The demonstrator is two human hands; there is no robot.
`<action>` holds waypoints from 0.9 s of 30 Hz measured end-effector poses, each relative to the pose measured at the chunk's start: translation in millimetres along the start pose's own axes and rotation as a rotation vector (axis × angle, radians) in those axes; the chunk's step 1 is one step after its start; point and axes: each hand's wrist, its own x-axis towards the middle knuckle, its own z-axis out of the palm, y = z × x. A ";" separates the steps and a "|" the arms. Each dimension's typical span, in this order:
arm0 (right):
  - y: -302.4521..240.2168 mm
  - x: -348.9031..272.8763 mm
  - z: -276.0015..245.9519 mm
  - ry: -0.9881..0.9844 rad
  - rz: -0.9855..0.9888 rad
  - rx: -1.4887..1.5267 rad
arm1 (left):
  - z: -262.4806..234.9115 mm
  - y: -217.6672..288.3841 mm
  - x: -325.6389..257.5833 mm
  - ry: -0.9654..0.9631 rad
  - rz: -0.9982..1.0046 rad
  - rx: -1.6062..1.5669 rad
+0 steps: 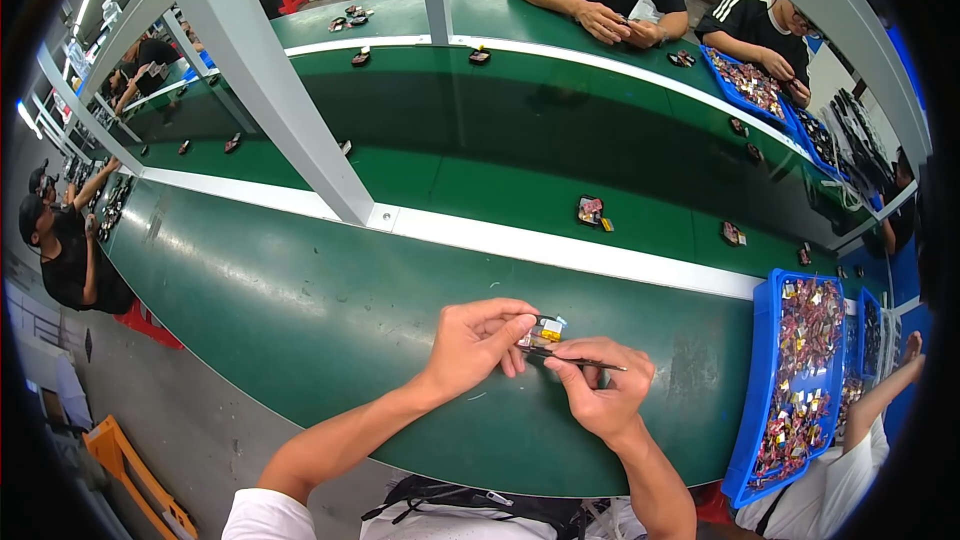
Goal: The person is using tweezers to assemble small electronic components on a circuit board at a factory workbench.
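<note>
Over the green worktop [330, 290], my left hand [478, 345] pinches a small black electronic housing [546, 328] between thumb and fingers. A yellow-labelled part and some fine wiring show inside it. My right hand [610, 390] is closed on a pair of slim black tweezers [606, 366]. Their points reach to the near edge of the housing; whether they grip a part there is too small to tell. Both hands are close together above the worktop.
A blue tray [762, 380] heaped with small wired parts stands at my right. Beyond a white rail, a green conveyor [450, 170] carries several housings, one a black housing [590, 210]. A grey post [270, 80] rises at the rail. Co-workers sit opposite and at both sides.
</note>
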 end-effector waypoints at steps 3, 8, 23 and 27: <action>-2.1 1.4 -0.6 -0.023 -0.018 -0.011 | -1.1 -1.4 0.1 -0.004 -0.006 0.003; 0.4 -0.7 0.3 -0.050 -0.204 -0.120 | -0.5 -1.3 1.2 -0.008 -0.074 -0.002; 3.5 -0.3 5.5 -0.005 -0.209 -0.120 | 7.0 -0.5 1.3 0.003 -0.049 0.090; 6.0 1.3 4.4 -0.038 -0.230 -0.170 | 10.3 2.1 6.2 0.072 -0.054 0.166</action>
